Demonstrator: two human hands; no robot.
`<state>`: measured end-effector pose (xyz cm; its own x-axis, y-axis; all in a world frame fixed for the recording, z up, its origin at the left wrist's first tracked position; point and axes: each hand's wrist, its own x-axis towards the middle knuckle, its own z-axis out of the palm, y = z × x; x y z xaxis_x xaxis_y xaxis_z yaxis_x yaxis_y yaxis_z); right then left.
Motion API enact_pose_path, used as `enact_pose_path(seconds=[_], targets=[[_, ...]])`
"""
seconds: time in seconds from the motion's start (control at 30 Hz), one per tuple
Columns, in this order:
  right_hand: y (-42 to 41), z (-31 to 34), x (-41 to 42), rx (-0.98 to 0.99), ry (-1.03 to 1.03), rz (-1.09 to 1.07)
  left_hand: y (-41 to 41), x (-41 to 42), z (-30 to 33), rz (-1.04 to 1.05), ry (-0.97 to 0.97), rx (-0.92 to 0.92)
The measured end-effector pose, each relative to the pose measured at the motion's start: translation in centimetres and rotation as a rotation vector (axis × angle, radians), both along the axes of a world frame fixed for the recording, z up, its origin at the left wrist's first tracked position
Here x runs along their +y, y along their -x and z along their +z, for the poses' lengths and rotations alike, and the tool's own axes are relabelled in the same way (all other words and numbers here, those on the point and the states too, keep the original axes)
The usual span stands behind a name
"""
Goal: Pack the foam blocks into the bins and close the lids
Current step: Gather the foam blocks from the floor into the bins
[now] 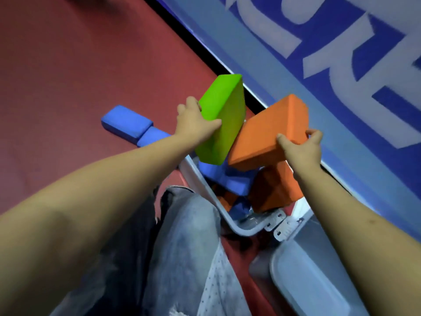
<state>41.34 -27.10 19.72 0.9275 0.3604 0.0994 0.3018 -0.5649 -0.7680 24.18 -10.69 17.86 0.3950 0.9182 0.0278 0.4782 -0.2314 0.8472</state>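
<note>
Two foam blocks held over a filling bin

The left hand (193, 124) holds a green foam block (222, 119) tilted on end, its grip wrapped on the block's near edge with the thumb laid across the broad face. The right hand (300, 147) pinches the near corner of an orange foam block (271, 131), thumb on one side and fingers curled over the other. Both blocks hang just above an open white bin (230, 221), which already contains blue and orange blocks piled unevenly, one orange block (278, 188) jutting above the rim. Two blue blocks (134, 126) lie end to end on the red floor (68, 76), left of the bin. A pale lid (312, 279) lies lower right, beside the bin. The person's grey trouser leg (182, 247) fills the lower centre
</note>
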Motion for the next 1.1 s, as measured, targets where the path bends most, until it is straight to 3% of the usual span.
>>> enact_pose_path(seconds=[0.1, 0.33, 0.57, 0.7, 0.87, 1.1], targets=[[0.1, -0.3, -1.8, -0.031, -0.035, -0.021, -0.6, -1.2, -1.4, 0.012, -0.042, 0.104], [-0.1, 0.4, -2.7, -0.341, -0.059, 0.107, -1.2, -1.0, -3.4, 0.063, -0.089, 0.236], [-1.2, -2.3, 0.4, -0.462, 0.124, 0.398, -3.1, -0.1, -5.8, 0.100, -0.141, 0.240], [-1.5, -5.2, 3.3, -0.375, 0.214, 0.415, -4.5, 1.2, -7.2, 0.025, -0.206, 0.266], [-1.5, -8.4, 4.7, -0.164, 0.728, 0.434, -4.6, 3.7, -9.2, -0.408, 0.003, 0.553], [0.9, -5.4, 7.5, -0.064, 0.692, 0.624, -0.2, 6.3, -6.5, -0.387, 0.048, 0.415]])
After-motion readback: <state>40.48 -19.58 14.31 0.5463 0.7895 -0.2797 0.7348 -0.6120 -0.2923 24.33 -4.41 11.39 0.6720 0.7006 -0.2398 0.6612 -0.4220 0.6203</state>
